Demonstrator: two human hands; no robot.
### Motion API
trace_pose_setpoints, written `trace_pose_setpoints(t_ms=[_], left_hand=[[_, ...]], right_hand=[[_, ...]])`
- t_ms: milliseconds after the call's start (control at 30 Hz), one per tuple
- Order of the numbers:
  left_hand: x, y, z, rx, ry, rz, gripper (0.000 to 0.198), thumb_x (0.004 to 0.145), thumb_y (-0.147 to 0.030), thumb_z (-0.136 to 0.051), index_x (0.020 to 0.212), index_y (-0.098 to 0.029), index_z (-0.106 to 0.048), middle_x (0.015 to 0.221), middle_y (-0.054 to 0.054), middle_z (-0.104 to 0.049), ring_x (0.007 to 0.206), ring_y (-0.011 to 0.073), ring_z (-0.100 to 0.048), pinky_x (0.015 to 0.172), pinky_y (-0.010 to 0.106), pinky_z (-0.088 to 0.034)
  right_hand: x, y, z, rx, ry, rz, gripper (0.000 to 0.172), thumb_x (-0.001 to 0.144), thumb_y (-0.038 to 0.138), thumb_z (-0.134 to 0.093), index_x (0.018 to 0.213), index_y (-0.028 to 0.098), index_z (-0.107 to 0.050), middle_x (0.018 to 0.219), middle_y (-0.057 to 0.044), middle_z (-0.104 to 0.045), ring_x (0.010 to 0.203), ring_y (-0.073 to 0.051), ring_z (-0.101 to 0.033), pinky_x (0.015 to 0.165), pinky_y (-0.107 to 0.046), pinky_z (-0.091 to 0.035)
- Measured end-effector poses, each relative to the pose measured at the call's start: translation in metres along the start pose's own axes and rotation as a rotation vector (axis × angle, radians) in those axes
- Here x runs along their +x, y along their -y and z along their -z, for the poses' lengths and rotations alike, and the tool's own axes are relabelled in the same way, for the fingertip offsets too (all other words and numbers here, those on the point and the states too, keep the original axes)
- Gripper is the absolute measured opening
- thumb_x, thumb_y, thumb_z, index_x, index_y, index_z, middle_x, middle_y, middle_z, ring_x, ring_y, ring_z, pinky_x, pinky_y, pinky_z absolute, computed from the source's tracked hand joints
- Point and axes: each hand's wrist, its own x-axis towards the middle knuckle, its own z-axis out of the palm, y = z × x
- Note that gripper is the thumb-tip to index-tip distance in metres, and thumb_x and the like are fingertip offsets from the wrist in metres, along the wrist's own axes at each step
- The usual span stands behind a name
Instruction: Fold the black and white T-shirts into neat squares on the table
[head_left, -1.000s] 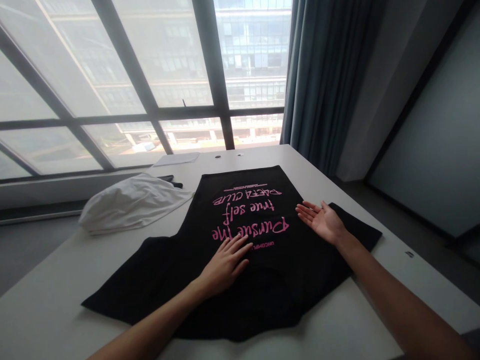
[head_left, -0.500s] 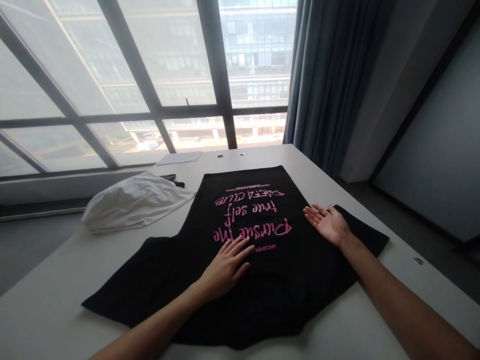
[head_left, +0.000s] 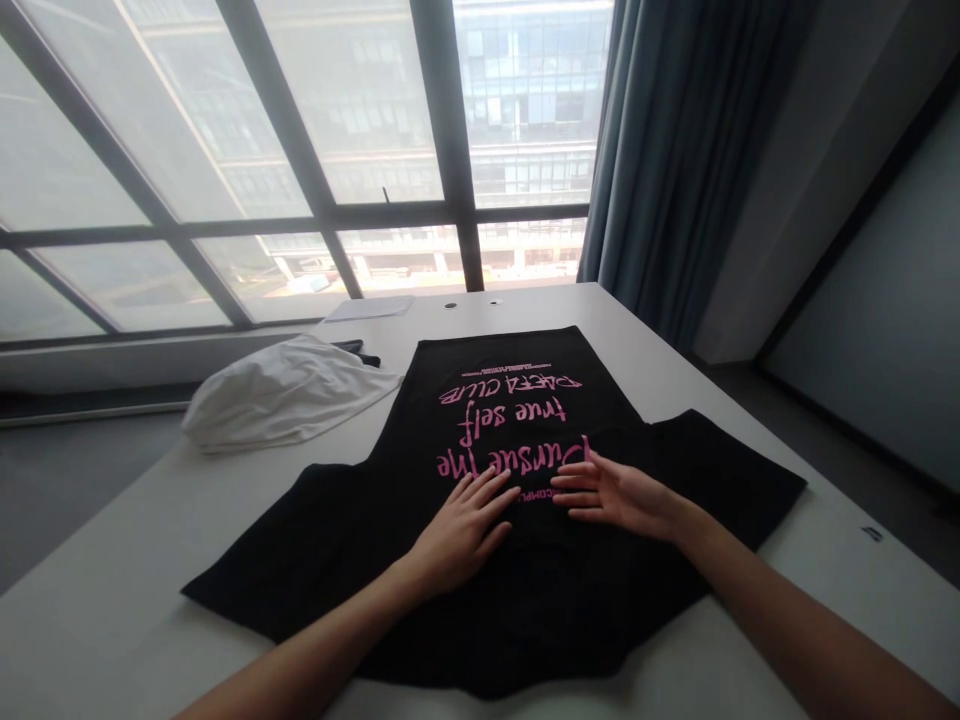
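Note:
A black T-shirt with pink lettering lies spread flat on the white table, sleeves out to both sides. My left hand rests palm down on the shirt just below the print, fingers stretched out. My right hand lies flat on the shirt beside it, fingers pointing left toward the left hand, almost touching it. Neither hand holds anything.
A crumpled white garment lies on the table at the left, with a dark object behind it. A sheet of paper sits near the far edge by the window. A blue curtain hangs at the right.
My right hand has turned from palm up at the shirt's right side and slid left onto the middle of the shirt, next to my left hand. The left hand stayed put.

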Motion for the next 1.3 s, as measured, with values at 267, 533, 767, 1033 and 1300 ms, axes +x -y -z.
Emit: trace_pose_setpoints(t_ms=[267, 533, 767, 1033, 1300], left_hand=[[0.0, -0.001, 0.002, -0.022, -0.005, 0.0, 0.05, 0.105, -0.046, -0.041, 0.154, -0.039, -0.038, 0.162, -0.003, -0.035, 0.151, 0.025, -0.027, 0.125, 0.051, -0.022], [0.0, 0.004, -0.006, -0.011, -0.03, -0.009, 0.051, 0.104, -0.045, -0.043, 0.154, -0.039, -0.037, 0.163, -0.002, -0.033, 0.151, 0.0257, -0.028, 0.124, 0.051, -0.023], [0.0, 0.006, -0.008, -0.006, -0.049, -0.022, 0.051, 0.104, -0.044, -0.044, 0.155, -0.038, -0.037, 0.163, -0.001, -0.033, 0.151, 0.026, -0.028, 0.124, 0.05, -0.023], [0.0, 0.004, -0.004, -0.03, -0.028, -0.005, 0.052, 0.104, -0.046, -0.043, 0.155, -0.037, -0.037, 0.162, 0.0, -0.034, 0.151, 0.0269, -0.029, 0.123, 0.052, -0.023], [0.001, -0.001, 0.001, -0.05, -0.006, 0.012, 0.05, 0.104, -0.043, -0.045, 0.154, -0.036, -0.04, 0.163, 0.001, -0.033, 0.152, 0.0268, -0.025, 0.124, 0.052, -0.022]], right_hand=[[-0.007, 0.051, 0.067, 0.195, -0.508, 0.476, 0.031, 0.103, 0.028, -0.04, 0.125, 0.016, -0.058, 0.123, -0.018, -0.069, 0.112, -0.026, -0.069, 0.088, -0.043, -0.062], [0.022, 0.003, -0.012, 0.186, -0.12, 0.325, 0.042, 0.103, 0.044, -0.043, 0.133, 0.017, -0.055, 0.139, -0.017, -0.06, 0.128, -0.027, -0.059, 0.105, -0.045, -0.052], [0.039, 0.018, 0.012, 0.275, -0.197, 0.277, 0.044, 0.104, 0.046, -0.039, 0.134, 0.016, -0.05, 0.145, -0.022, -0.051, 0.126, -0.03, -0.061, 0.091, -0.048, -0.059], [0.002, 0.063, 0.076, 0.422, -0.529, 0.686, 0.038, 0.102, 0.043, -0.036, 0.124, 0.019, -0.055, 0.141, -0.018, -0.055, 0.125, -0.027, -0.061, 0.083, -0.043, -0.063], [0.003, 0.041, 0.036, 0.362, -0.334, 0.636, 0.041, 0.102, 0.045, -0.038, 0.125, 0.019, -0.059, 0.135, -0.018, -0.061, 0.123, -0.028, -0.063, 0.086, -0.046, -0.062]])
